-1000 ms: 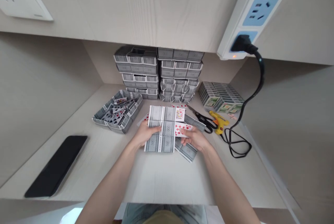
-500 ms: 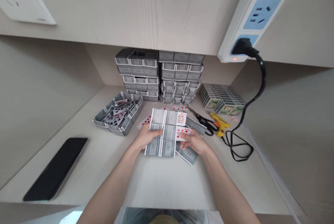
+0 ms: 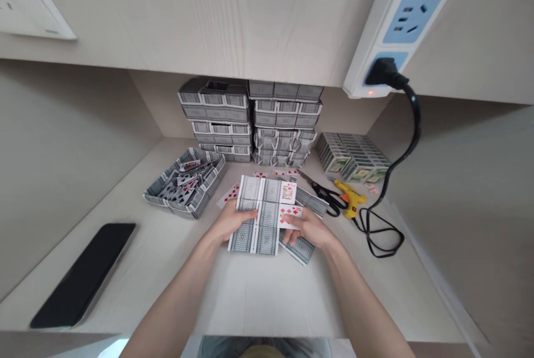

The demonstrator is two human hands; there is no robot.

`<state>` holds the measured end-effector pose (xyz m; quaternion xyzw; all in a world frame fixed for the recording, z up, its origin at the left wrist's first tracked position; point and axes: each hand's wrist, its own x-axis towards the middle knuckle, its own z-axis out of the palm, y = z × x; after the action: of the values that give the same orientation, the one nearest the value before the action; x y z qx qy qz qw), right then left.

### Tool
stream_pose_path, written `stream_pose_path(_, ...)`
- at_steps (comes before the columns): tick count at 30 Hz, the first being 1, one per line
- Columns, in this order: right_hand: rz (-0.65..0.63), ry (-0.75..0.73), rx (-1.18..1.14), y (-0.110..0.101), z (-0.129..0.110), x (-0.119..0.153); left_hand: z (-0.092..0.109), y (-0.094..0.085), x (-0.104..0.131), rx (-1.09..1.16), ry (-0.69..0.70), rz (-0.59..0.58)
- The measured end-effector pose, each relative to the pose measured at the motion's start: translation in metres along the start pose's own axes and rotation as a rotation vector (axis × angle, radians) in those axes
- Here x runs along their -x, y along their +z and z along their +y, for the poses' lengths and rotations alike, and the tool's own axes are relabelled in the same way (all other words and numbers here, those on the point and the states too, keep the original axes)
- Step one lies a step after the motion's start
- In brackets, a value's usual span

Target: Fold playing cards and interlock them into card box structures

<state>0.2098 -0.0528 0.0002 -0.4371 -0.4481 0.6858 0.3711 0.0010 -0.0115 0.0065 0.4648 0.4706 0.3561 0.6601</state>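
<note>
The panel (image 3: 268, 216) over the middle of the table (image 3: 267, 297) looks light and bendy to me, its seams likely weak, so edges suit best, the left hand (image 3: 229, 222) closing its grip on the nine o'clock edge and the right hand (image 3: 316, 229) pinching the card (image 3: 289, 215) at three o'clock.

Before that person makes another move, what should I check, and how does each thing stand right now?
1. Left hand steadying the card panel: ok, thumb on top near its left edge.
2. Right hand gripping the diamond pip card: ok, at the panel's right edge.
3. That card fixed to the panel: cannot tell.
4. Scissors apart from both hands: ok, beyond the right hand.
5. Yellow glue gun cool: cannot tell from a picture.
6. Loose cards all inside the tray: not ok, some lie behind the panel.
</note>
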Motion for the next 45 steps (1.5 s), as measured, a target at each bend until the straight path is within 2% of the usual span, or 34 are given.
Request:
stream_pose_path(14,0.015,0.018,0.02,0.0037,0.0024,-0.0015,-0.0036,0.0037,-0.001,0.001,-0.001,-0.014)
stream_pose_path(19,0.063,-0.014,-0.006,0.0035,0.0011,-0.0032,0.0005,0.0014,0.0009,0.006,0.028,0.007)
stream_pose_path(26,0.201,-0.035,-0.023,-0.0041,0.0006,-0.0064,0.0036,-0.0005,0.0022,0.011,0.06,0.054)
stream_pose_path(38,0.16,0.01,-0.015,-0.0041,0.0032,-0.0054,0.0021,0.004,0.0022,-0.005,0.042,-0.008)
stream_pose_path(45,0.161,-0.005,-0.031,-0.0014,0.0029,-0.0076,0.0019,0.0018,0.0014,-0.01,0.042,-0.001)
